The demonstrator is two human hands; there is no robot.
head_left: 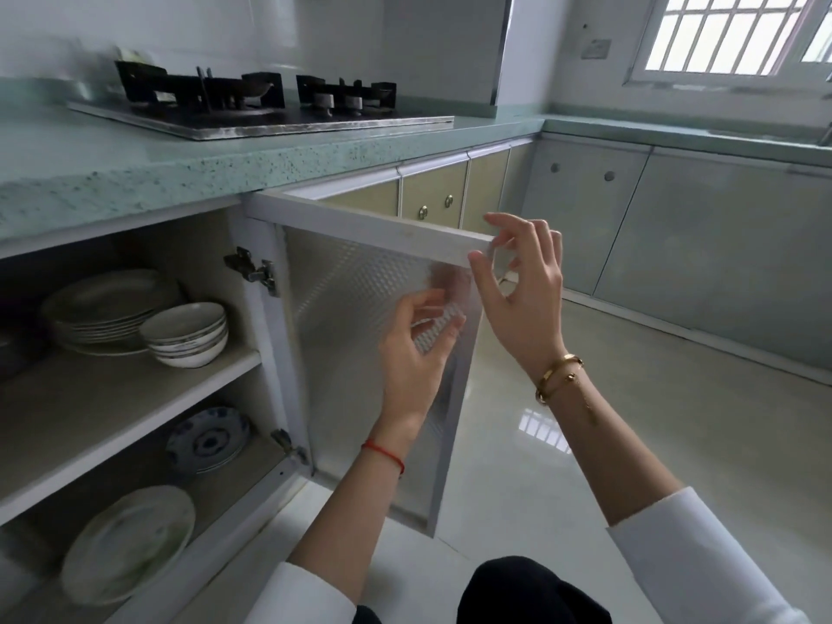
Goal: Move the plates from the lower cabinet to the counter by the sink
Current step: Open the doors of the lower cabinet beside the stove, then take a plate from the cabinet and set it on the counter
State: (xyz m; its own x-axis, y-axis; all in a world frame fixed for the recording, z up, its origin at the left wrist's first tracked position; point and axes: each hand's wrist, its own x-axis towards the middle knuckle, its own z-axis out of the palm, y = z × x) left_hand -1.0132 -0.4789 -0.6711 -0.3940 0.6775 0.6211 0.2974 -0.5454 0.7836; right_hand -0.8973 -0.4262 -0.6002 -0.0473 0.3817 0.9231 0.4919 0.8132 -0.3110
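Speckled stone counter (pixel 135 173); glossy tiled floor (pixel 608 421); glazed ceramic plates (pixel 103 304).

Blur smears the left hand (pixel 412 353) and the lowest plate (pixel 128 542).

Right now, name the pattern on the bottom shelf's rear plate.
The plate is blue-and-white patterned; head view.

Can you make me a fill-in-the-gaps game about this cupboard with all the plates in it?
1. The cabinet door stands ____.
2. On the upper shelf, the stack of bowls sits to the ____ of the stack of plates.
3. The blue-patterned plate is on the ____ shelf.
4. The red string is tied round the person's ____ wrist.

Missing words: open; right; lower; left.
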